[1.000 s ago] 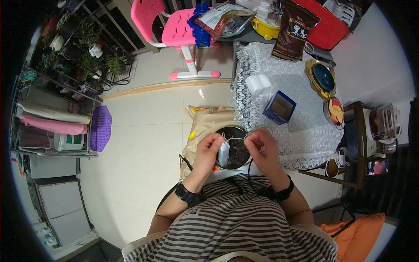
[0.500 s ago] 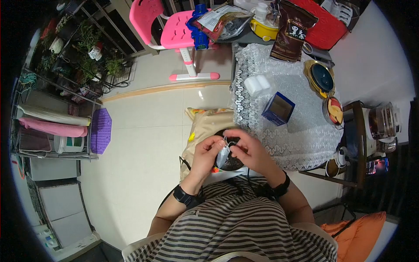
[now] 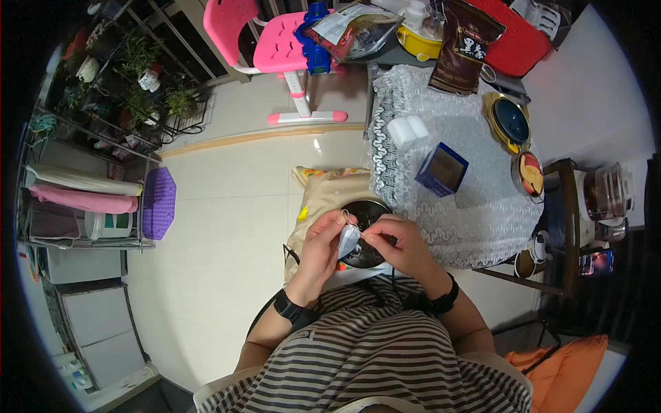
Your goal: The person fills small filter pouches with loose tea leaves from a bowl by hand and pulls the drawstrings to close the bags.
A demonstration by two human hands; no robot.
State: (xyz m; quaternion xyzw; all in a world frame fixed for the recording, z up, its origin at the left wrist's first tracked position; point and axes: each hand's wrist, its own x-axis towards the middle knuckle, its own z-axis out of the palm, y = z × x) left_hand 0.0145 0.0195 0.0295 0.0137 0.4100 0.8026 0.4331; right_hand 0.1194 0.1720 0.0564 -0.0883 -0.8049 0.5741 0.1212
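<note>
A small white pouch (image 3: 348,242) hangs over a dark round bowl (image 3: 365,260) that holds dark loose bits, on my lap. My left hand (image 3: 321,242) pinches the pouch's top near a loop of its string (image 3: 346,215). On the right side, my right hand (image 3: 397,242) has thumb and forefinger closed on the string just beside the pouch. Under the bowl lies a beige cloth (image 3: 318,199) with coloured prints. An opened blue box (image 3: 441,170) and white wrapped blocks (image 3: 409,131) sit on the lace-covered table (image 3: 482,227).
Along the table's right side are a dark green bowl (image 3: 510,121) and a dish of sliced fruit (image 3: 529,173). A brown packet (image 3: 467,48) lies at the back. Beyond it stand a pink chair (image 3: 282,45) and, at left, a rack with towels (image 3: 86,197).
My right hand first drew the string out wide to the right, then came in close to the pouch. Now it pinches the string slightly lower, while my left hand stays almost in place.
</note>
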